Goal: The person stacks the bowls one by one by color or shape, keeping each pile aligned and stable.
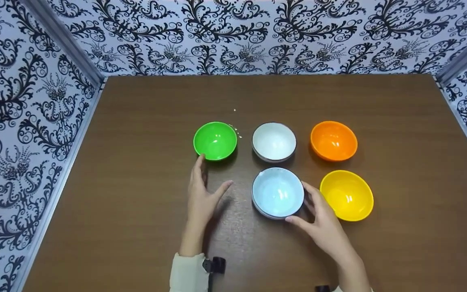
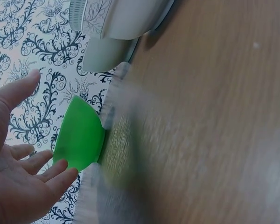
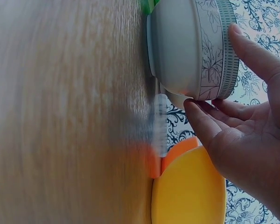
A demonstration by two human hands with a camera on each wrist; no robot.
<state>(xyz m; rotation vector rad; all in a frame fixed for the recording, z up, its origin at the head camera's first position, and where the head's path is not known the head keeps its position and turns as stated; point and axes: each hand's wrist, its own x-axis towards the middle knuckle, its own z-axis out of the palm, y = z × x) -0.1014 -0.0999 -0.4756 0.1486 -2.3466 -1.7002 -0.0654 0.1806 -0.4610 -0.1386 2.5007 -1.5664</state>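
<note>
**Bowls on the bench, one under the right hand**

Bowls stand in two rows on the brown bench. The right hand cups the pale blue bowl from its 4 o'clock side, its grip spread round the wall with thumb and fingertips touching; the bowl sits on the bench at the middle of the near row. Only the right wrist view shows that bowl's outside: grey-white, with a dark patterned band under the rim and a fine drawn leaf design, the fingers laid against its lower wall.

The left hand lies open, fingers straight and apart, holding nothing; its fingertips reach toward the green bowl at 12 o'clock, and whether they touch it cannot be told. The left wrist view shows the palm beside the green bowl's outer wall.

At 12 o'clock of the blue bowl stands a white bowl, and at 1 o'clock an orange bowl. A yellow bowl sits at 3 o'clock, just behind the right hand, crowding that side.
</note>
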